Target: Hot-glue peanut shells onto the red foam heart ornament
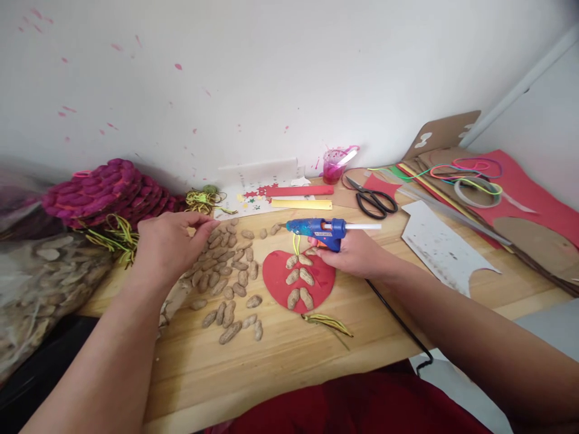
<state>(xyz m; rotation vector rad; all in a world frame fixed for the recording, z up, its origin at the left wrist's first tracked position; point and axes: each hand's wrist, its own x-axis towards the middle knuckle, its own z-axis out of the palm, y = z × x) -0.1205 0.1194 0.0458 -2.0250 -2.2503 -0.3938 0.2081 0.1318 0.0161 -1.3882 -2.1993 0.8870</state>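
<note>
Fingers of the right hand (362,253) wrap a blue glue gun (316,228); a stray trigger squeeze could drip glue on the tabletop (280,361). Just on their near side lies a red cutout (275,269) bearing paired peanuts (306,276). At the left hand (165,244), thumb and forefinger nearly meet beside loose peanuts (243,278), any grip unclear.

Scissors (364,193) near a pink-stained cup (333,170), probably plastic, by the wall (271,72)
</note>
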